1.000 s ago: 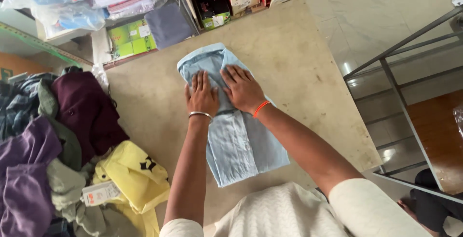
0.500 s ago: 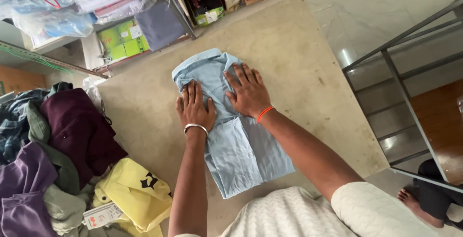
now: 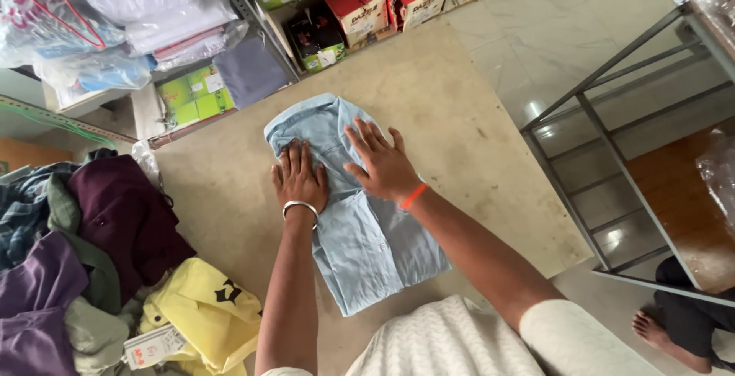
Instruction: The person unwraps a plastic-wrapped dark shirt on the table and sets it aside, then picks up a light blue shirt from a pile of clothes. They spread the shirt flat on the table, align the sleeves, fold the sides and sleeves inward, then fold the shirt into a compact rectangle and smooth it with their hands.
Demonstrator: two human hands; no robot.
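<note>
A folded light-blue shirt [image 3: 360, 238] lies on the beige tabletop [image 3: 459, 116], its long axis running away from the person, collar end farthest. Both palms press flat, fingers spread, on its upper half: left hand [image 3: 298, 181] beside right hand [image 3: 383, 163]. Heaped garments [image 3: 115, 253] lie left; shelved boxes [image 3: 360, 8] beyond.

Bare table [image 3: 459, 108] lies open rightward; clothes pile [image 3: 99, 253] crowds the left.

Bright, even indoor light, soft shadows, glare patch on the marble floor [image 3: 536, 108], sharp focus
</note>
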